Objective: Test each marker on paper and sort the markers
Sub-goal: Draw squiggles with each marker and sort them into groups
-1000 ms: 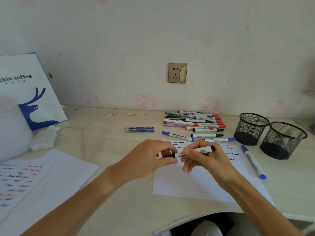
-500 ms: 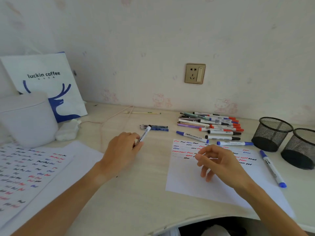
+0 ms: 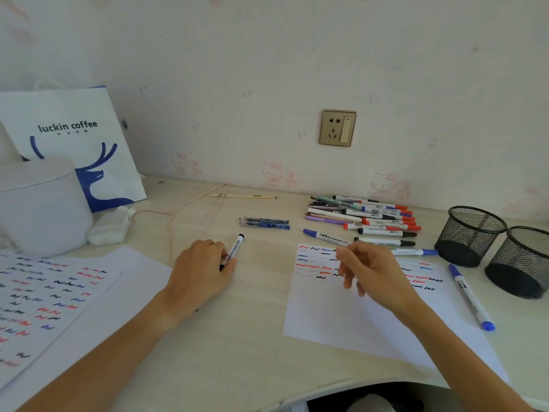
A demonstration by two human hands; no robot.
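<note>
Pale cartoon-cat wallpaper (image 3: 276, 69); gold wall socket (image 3: 337, 128); light wooden desk (image 3: 237, 346); soft daylight.

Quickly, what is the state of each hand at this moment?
Left hand: closed on a black-capped marker, above the desk.
Right hand: empty, fingers loosely curled, above the test paper.

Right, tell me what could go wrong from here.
1. The left hand holds the black marker away from both sheets, near the two pens; set down there, it could get mixed up with them.
2. The right hand hovers over the test paper, hiding some squiggles; fresh ink might smear.
3. Both mesh cups look empty, while loose markers lie piled together, so tested and untested ones may blur.
</note>
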